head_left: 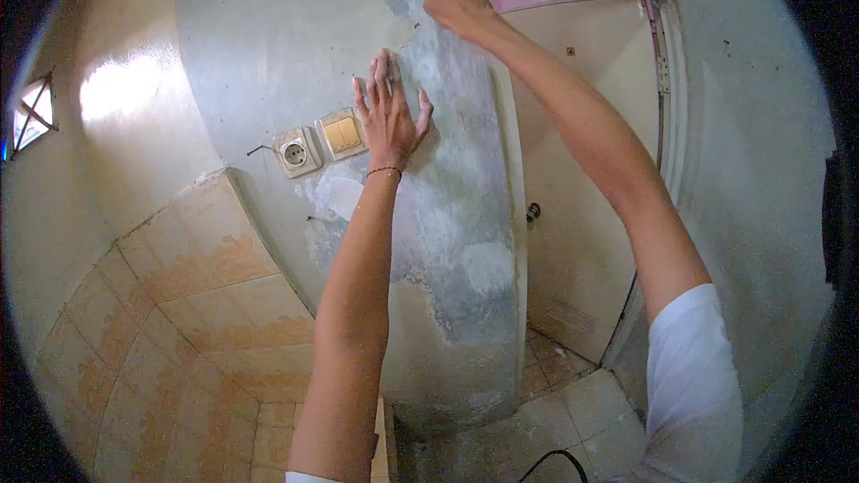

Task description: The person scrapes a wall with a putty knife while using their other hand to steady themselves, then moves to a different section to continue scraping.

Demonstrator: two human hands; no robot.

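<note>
My left hand (390,116) lies with spread fingers against the wall (268,45), just right of a cream switch plate (342,133) and a socket (295,153). Higher up, beside the top corner of the door frame, my right hand (455,2) is closed, its fingers bent toward the wall. Whatever it holds is too hidden to name. Around both hands runs a rough grey patch (461,170) with whitish smears, reaching down along the door frame. A dark bracelet circles my left wrist.
A pale door (582,161) with a dark knob (533,212) stands right of the patched wall. Tiled wall (206,250) fills the lower left. Floor tiles (564,411) and a black cable (559,454) show at the bottom. A small window (34,114) is far left.
</note>
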